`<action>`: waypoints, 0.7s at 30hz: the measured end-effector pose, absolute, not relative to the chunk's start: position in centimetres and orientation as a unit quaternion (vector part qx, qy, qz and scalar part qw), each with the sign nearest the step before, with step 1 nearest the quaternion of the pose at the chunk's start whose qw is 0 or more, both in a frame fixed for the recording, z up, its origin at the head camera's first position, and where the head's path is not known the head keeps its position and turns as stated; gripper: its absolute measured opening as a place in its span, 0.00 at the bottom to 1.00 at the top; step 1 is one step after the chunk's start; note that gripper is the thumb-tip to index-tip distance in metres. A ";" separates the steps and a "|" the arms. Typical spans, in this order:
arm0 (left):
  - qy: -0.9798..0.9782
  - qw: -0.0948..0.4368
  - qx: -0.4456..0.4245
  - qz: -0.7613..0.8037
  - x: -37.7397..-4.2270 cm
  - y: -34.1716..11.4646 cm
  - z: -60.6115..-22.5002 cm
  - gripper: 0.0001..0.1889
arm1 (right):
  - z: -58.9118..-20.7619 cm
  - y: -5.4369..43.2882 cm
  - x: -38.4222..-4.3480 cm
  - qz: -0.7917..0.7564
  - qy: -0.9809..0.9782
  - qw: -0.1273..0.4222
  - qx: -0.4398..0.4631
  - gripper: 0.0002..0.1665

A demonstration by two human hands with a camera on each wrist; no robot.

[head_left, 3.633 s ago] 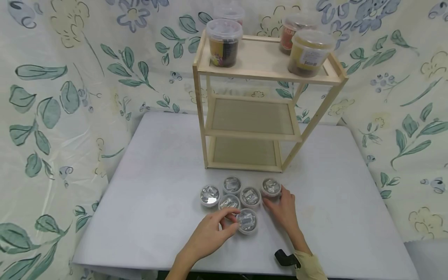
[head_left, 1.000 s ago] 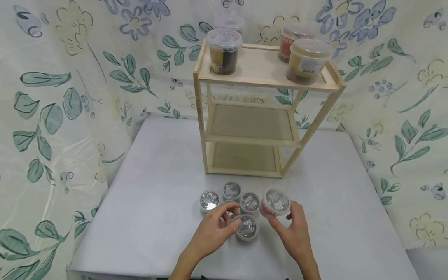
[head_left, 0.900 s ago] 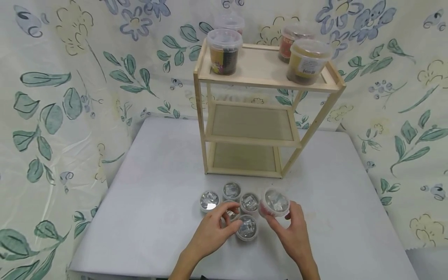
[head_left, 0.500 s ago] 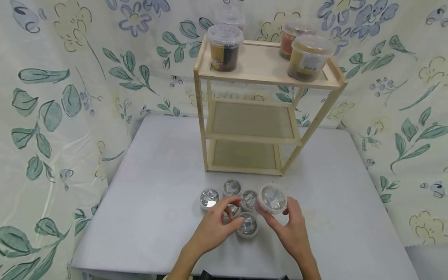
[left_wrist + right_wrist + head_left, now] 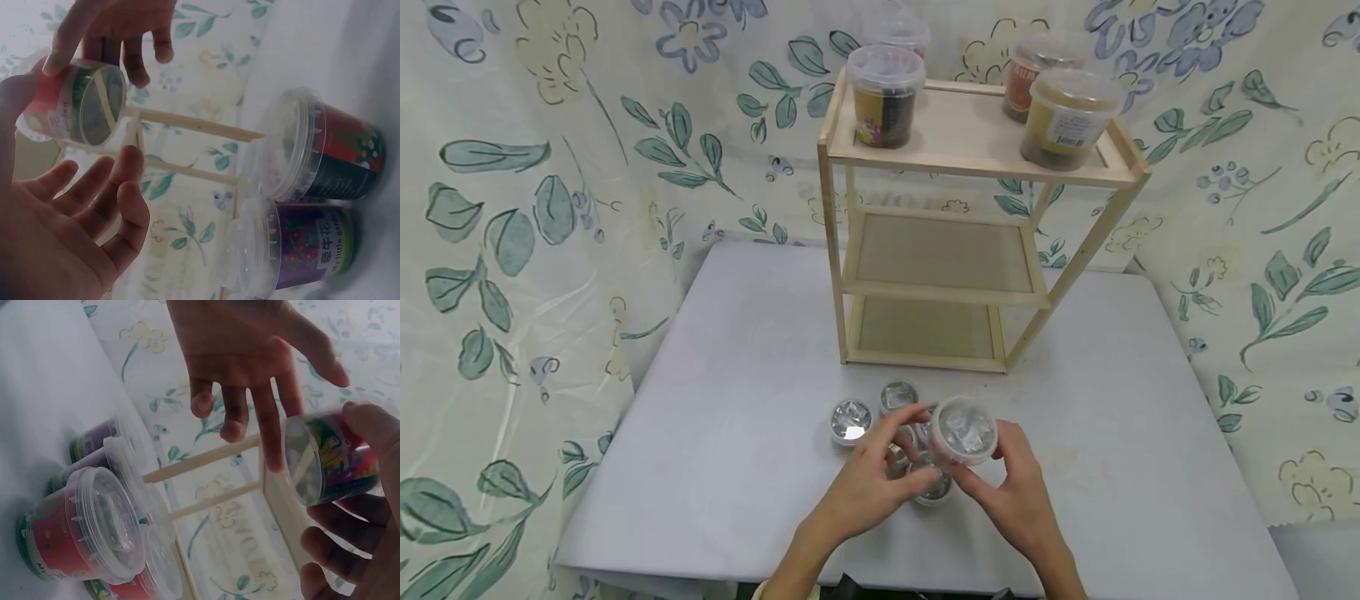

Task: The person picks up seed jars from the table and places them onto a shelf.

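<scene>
A small lidded plastic cup [image 5: 965, 429] is held up above the table by my right hand [image 5: 1018, 500], its lid facing the head camera. Thumb and fingers grip its sides. The right wrist view shows a colourful printed label on this cup [image 5: 340, 456] and a pale strip inside its clear base. My left hand [image 5: 868, 492] hovers just left of it, fingers spread and loosely bent, one fingertip right by the cup's base. Below the hands, several matching cups [image 5: 851, 421] with silvery contents under clear lids stand grouped on the table, some partly hidden by the left hand.
A three-tier wooden shelf [image 5: 947, 294] stands behind the cups. On its top board are larger lidded tubs, including a yellow-and-black tub [image 5: 886, 104] at left and a yellow tub [image 5: 1066, 125] at right. Floral fabric [image 5: 550, 333] surrounds the white table [image 5: 722, 467].
My right hand has lifted the right-hand cup off the table, tilted it and brought it leftward toward my left hand. The left hand has shifted slightly right and up.
</scene>
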State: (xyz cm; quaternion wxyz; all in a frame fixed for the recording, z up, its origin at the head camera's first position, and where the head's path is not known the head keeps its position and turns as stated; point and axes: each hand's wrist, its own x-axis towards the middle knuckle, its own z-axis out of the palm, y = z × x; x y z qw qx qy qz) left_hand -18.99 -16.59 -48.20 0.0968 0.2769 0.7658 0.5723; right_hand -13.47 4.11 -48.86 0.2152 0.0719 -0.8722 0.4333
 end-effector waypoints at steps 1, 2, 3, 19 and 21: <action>0.763 0.099 0.279 0.575 -19.0 -16.6 -48.1 0.36 | -48.9 4.0 -13.5 0.434 -0.872 0.211 0.080 0.34; 0.760 0.103 0.280 0.577 -19.0 -16.6 -48.1 0.36 | -48.9 4.0 -13.5 0.435 -0.872 0.206 0.090 0.34; 0.758 0.108 0.280 0.579 -18.9 -16.6 -48.1 0.36 | -49.0 4.0 -13.5 0.436 -0.871 0.203 0.101 0.34; 0.761 0.118 0.283 0.571 -18.4 -17.0 -48.4 0.30 | -49.0 4.5 -13.2 0.416 -0.880 0.143 0.178 0.40; 0.765 0.108 0.283 0.569 -18.3 -17.0 -48.4 0.30 | -49.0 4.4 -13.1 0.416 -0.881 0.140 0.174 0.41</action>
